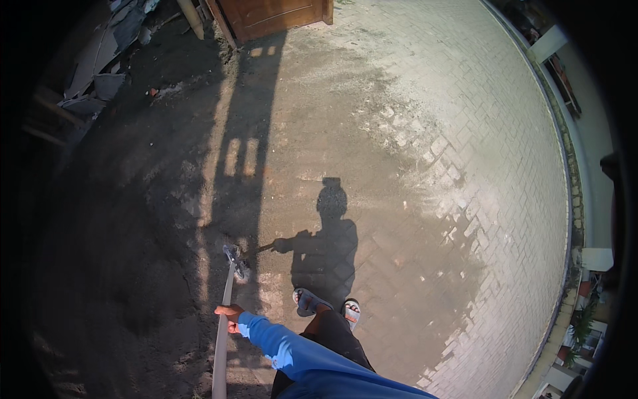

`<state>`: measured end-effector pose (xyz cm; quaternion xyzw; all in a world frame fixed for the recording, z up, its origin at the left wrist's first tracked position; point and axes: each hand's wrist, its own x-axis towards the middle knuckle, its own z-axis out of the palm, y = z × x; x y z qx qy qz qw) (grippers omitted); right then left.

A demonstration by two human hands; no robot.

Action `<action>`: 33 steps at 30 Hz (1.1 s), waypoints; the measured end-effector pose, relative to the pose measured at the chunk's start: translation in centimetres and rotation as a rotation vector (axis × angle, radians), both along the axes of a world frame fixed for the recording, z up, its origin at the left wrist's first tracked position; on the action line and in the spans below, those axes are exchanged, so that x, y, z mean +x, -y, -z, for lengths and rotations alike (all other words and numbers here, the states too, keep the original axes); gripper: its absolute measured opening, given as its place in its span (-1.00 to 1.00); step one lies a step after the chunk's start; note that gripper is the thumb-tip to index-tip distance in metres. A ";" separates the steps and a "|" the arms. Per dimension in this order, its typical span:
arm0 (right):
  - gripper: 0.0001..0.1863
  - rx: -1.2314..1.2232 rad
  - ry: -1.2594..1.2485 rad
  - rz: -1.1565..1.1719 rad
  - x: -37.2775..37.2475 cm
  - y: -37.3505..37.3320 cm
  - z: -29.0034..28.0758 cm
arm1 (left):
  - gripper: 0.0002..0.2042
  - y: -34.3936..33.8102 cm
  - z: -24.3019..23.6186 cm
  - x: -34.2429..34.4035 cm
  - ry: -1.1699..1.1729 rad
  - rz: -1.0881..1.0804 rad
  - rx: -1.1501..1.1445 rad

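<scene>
Head view looks down on me standing on a paved yard (465,133) of grey bricks, part of it lying in bright sun. My left hand (229,314) is curled tight around a long pale handle (222,332), gripping it roughly midway along the stretch that shows. My arm wears a blue sleeve (279,346) that comes in from the lower edge. My right hand is out of the picture, so I cannot tell how it stands.

From my grip the handle runs up and away to a small metal blade (236,261), a hoe or shovel head, which rests on the ground at the edge of a dark heap of sand (119,219). That sand spreads over the whole left side of the yard. The lower end of the handle passes out at the bottom edge.

My feet in grey sandals (309,300) stand just right of the tool, on the bricks. My shadow (329,246) falls ahead of me. A brown wooden door (272,16) leans at the top, and broken grey slabs (100,60) lie in the top left corner.
</scene>
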<state>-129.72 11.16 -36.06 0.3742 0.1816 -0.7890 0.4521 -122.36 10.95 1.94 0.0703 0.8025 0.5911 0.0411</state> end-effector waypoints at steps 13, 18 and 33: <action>-0.59 1.123 0.185 0.827 13.6 -38.4 -2.1 | -0.73 -13.4 3.1 -2.5 0.127 0.444 0.496; -0.59 0.990 0.348 1.162 17.5 -55.5 4.7 | -0.77 -25.8 12.4 -1.0 0.332 0.294 0.454; -0.72 0.086 0.125 0.577 0.6 -50.4 -9.0 | -0.74 -38.0 -9.8 -6.7 -0.066 0.413 0.185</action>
